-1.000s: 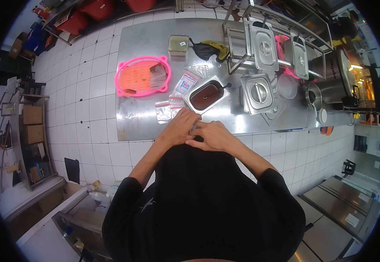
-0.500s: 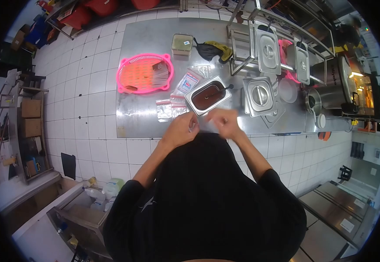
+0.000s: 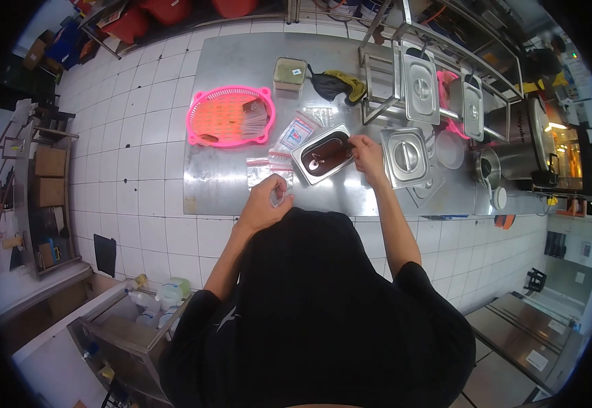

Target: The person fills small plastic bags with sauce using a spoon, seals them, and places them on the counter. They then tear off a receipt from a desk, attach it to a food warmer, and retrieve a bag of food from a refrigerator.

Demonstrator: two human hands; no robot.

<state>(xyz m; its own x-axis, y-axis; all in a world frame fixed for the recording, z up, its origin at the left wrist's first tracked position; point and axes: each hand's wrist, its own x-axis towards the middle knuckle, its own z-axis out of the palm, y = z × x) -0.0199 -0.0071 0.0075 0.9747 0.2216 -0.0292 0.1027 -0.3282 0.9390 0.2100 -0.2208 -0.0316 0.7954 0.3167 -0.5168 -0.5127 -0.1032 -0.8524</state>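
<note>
A steel container (image 3: 298, 158) of dark red-brown sauce (image 3: 330, 155) stands on the table in front of me. My right hand (image 3: 368, 158) is at its right rim, fingers closed on the dark handle of a ladle. The ladle's bowl (image 3: 314, 162) shows shiny at the left end of the sauce. My left hand (image 3: 266, 205) is near the table's front edge, left of the container, its fingers curled around a small clear plastic bag (image 3: 279, 197), mostly hidden. Flat zip bags (image 3: 259, 174) with red strips lie just beyond that hand.
On the left is a pink basket (image 3: 194, 130) with orange contents and packets. A square tub (image 3: 289, 73) and a dark-and-yellow cloth (image 3: 340, 87) lie behind. At right are a lidded steel container (image 3: 405, 158), a metal rack (image 3: 381, 109) and a large pot (image 3: 519, 139).
My right hand has left the spot beside my left hand and moved up and right, closing on the ladle handle. The ladle's bowl now shows in the sauce. My left hand has shifted slightly left.
</note>
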